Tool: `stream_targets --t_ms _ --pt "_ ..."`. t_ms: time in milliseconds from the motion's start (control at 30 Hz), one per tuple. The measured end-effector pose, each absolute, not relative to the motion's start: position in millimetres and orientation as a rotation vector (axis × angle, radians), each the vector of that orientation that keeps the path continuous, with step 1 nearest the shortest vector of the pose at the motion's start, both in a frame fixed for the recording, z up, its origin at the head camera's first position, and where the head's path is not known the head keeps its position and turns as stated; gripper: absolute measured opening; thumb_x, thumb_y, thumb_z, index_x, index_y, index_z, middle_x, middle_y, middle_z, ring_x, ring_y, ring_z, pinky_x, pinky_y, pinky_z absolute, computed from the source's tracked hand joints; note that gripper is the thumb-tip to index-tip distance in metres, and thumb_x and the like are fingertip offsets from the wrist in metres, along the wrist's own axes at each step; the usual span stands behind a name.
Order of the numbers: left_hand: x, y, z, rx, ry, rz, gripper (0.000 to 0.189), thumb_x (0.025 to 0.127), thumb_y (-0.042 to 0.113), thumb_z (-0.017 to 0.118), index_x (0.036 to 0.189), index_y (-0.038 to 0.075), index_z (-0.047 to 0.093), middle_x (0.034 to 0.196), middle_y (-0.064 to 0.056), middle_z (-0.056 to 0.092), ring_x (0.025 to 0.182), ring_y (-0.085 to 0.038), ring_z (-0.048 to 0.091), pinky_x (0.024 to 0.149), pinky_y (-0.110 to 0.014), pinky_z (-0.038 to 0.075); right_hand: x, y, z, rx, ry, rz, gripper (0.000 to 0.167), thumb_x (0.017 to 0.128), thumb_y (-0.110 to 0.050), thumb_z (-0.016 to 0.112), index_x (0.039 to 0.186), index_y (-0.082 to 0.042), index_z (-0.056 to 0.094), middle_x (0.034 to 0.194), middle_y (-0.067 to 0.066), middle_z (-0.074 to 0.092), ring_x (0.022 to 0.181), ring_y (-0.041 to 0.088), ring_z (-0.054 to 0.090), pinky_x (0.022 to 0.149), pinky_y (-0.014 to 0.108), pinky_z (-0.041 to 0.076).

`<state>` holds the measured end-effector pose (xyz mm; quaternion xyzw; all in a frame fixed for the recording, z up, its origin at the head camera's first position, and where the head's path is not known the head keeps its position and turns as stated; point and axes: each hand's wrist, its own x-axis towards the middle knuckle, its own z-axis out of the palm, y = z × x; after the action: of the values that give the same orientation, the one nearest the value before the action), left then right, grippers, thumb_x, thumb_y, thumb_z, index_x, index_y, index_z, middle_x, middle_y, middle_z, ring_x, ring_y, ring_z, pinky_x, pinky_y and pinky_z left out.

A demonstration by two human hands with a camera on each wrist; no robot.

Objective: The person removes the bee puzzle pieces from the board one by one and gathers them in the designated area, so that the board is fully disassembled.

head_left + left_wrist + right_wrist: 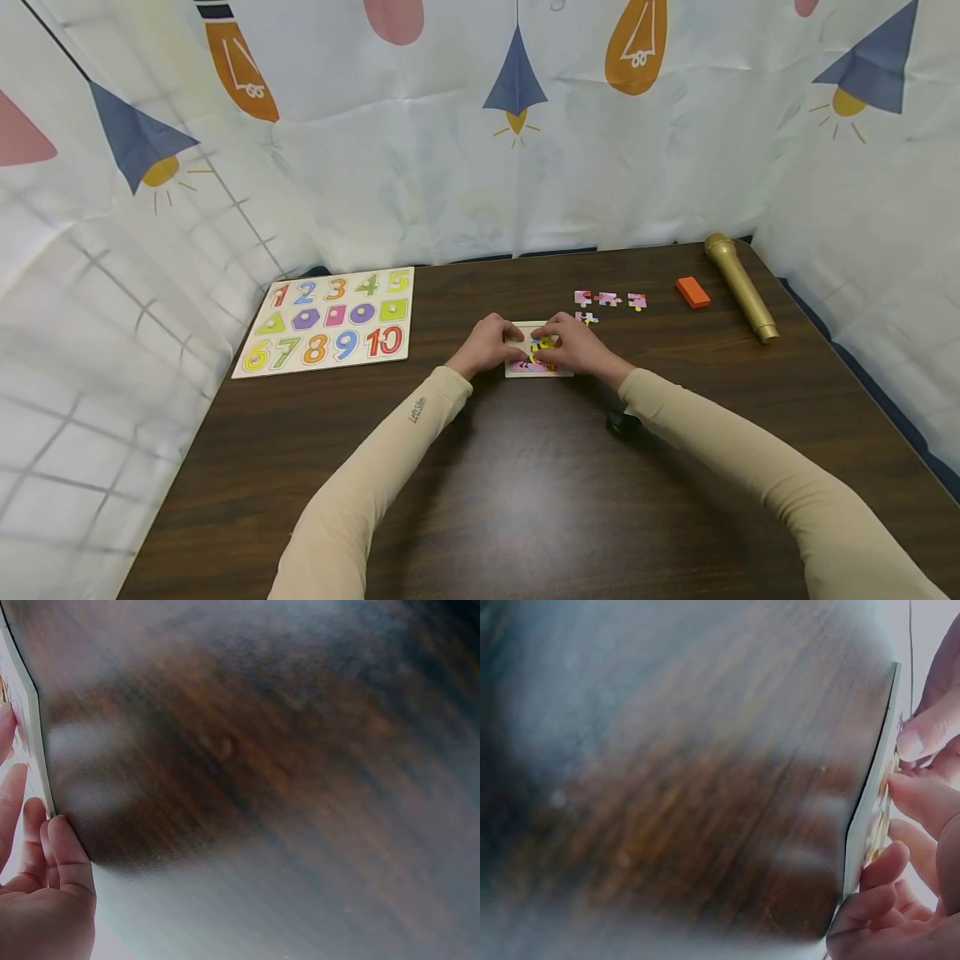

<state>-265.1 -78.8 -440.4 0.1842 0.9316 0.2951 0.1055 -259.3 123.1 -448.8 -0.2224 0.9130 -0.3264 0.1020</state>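
A small jigsaw puzzle board point(540, 372) with a pale frame lies on the table between both hands. Pink and yellow pieces point(542, 343) show inside it, partly covered by fingers. My left hand point(491, 344) holds the board's left side, its thumb over the surface; in the left wrist view the fingers point(69, 851) meet the board's edge point(37, 750). My right hand point(576, 346) pinches a yellow puzzle piece on the board between thumb and fingers. In the right wrist view the thumb point(922, 799) lies over the board point(861, 825), and other fingers curl by its rim.
Several loose pink jigsaw pieces point(609, 299) lie behind the right hand. An orange block point(692, 292) and a gold microphone point(741, 287) are farther right. On the left lies a number-and-shape board point(300, 321). A small dark object point(622, 423) sits under the right wrist. Patterned curtains point(450, 183) surround the table.
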Motion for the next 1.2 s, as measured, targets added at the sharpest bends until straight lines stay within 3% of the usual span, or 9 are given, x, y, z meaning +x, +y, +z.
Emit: stream_targets --t_ms 333,567,800,967,1200 --pt "-267 -79 -441 0.558 2.756 0.863 0.032 0.082 0.021 0.081 0.107 0.003 0.074 0.104 -0.007 0.066 0.101 -0.021 0.051 0.093 -0.036 0.044 -263 133 -446 -0.575 2.631 -1.045 0.04 0.09 -0.026 0.072 0.126 -0.01 0.067 0.119 0.012 0.052 0.093 0.025 0.056 0.078 0.036 0.05" --pt "-266 -79 -441 0.54 2.751 0.879 0.032 0.083 0.021 0.08 0.107 0.003 0.074 0.104 -0.007 0.064 0.1 -0.021 0.05 0.092 -0.036 0.044 -266 147 -442 -0.548 2.699 -1.053 0.039 0.09 -0.027 0.072 0.125 -0.011 0.067 0.118 0.011 0.055 0.087 0.024 0.051 0.073 0.035 0.045" --pt "-265 -78 -442 0.539 2.752 0.876 0.032 0.082 0.022 0.08 0.108 0.003 0.073 0.105 -0.007 0.064 0.101 -0.021 0.05 0.093 -0.036 0.043 -273 181 -440 -0.45 2.747 -1.048 0.042 0.092 -0.026 0.07 0.13 -0.009 0.064 0.132 0.018 0.05 0.099 0.032 0.052 0.086 0.046 0.046" --pt "-266 -79 -442 0.546 2.758 0.875 0.032 0.082 0.021 0.08 0.108 0.003 0.074 0.105 -0.007 0.064 0.101 -0.021 0.05 0.093 -0.036 0.043 -278 206 -444 -0.396 2.784 -1.01 0.043 0.093 -0.026 0.068 0.132 -0.007 0.062 0.131 0.021 0.048 0.098 0.034 0.053 0.087 0.049 0.047" --pt "-266 -79 -443 0.542 2.752 0.88 0.033 0.083 0.021 0.08 0.109 0.003 0.073 0.105 -0.007 0.064 0.101 -0.021 0.05 0.093 -0.036 0.043 -281 229 -445 -0.317 2.782 -0.938 0.045 0.094 -0.025 0.066 0.133 -0.002 0.059 0.143 0.029 0.036 0.108 0.04 0.051 0.096 0.056 0.04"
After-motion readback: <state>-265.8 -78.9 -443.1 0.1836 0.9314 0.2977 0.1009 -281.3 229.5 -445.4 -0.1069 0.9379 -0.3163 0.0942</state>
